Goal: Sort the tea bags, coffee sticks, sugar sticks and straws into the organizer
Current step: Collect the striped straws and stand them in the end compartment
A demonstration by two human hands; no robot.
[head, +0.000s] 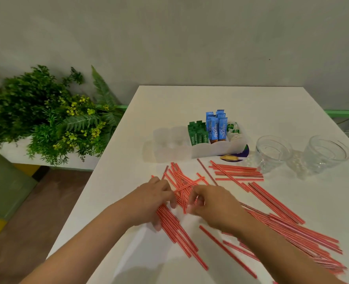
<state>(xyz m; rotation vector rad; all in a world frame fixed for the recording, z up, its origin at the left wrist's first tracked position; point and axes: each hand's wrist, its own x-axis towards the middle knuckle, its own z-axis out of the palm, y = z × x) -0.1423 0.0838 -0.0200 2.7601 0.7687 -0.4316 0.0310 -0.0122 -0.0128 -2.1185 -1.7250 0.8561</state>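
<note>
- Looking down through the head camera, I see a white rectangular table (271, 103) with thin red-and-white striped plastic straws (282, 220) strewn loose across its near half.
- My left hand (149, 201) lies palm down on a bundle of these straws at centre; its fingers curl over the bundle and grip it, and the straws run out from under the hand toward the near edge.
- My right hand (212, 203) sits just beside the left, fingers bent, its fingertips pinching at straws where the two hands meet; motion blur hides exactly how many it holds.
- One straw lies crosswise on the small heap just beyond my fingertips.
- More straws fan out to the right of my right forearm, toward the near right corner.
- A separate, neater batch of straws (239, 173) lies farther back, close to the glasses.
- Beyond the straws stands a translucent white plastic organizer (210, 150) with several compartments.
- Green sugar sticks (196, 134) stand upright in one middle compartment, blue coffee sticks (216, 126) upright in the next one to the right, and white tea bags with green tags (234, 130) in the rightmost.
- The organizer's left compartments look unfilled, though the plastic is hazy.
- Two clear ribbed glass cups (274, 152) stand upright to the right of the organizer, side by side.
- Off the table's left edge is a green leafy plant with yellow flowers (52, 115).
</note>
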